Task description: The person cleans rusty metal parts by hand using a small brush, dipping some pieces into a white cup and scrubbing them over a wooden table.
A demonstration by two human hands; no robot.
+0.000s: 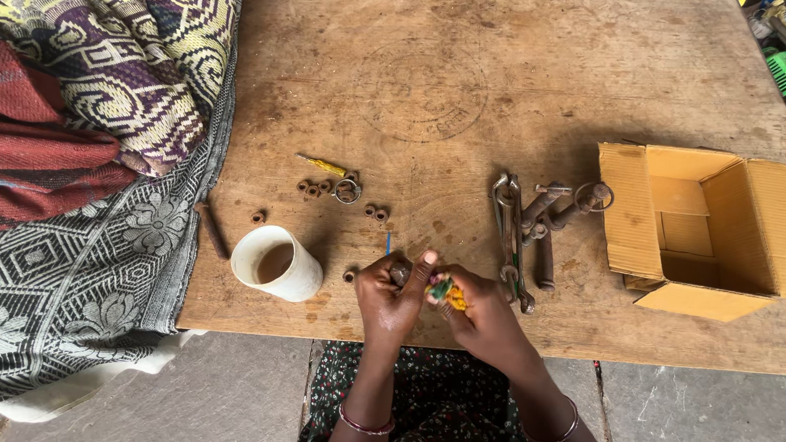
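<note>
Two bangled wrists are seen at the near edge of a worn wooden table [458, 90]. The left hand [391, 296] is closed around a small rusty metal piece [400, 272], pinched under the thumb. The right hand [483, 315] is curled shut on a yellow-and-green handled tool [446, 292], pressed close against the left. A white cup [278, 263] is stood just left of the hands, with rusty nuts [314, 188] scattered beyond it. Spanners [509, 233] and rusty bolts [550, 217] are laid to the right, beside an open cardboard box [692, 229]. Patterned cloths [106, 164] are draped over the table's left end.
</note>
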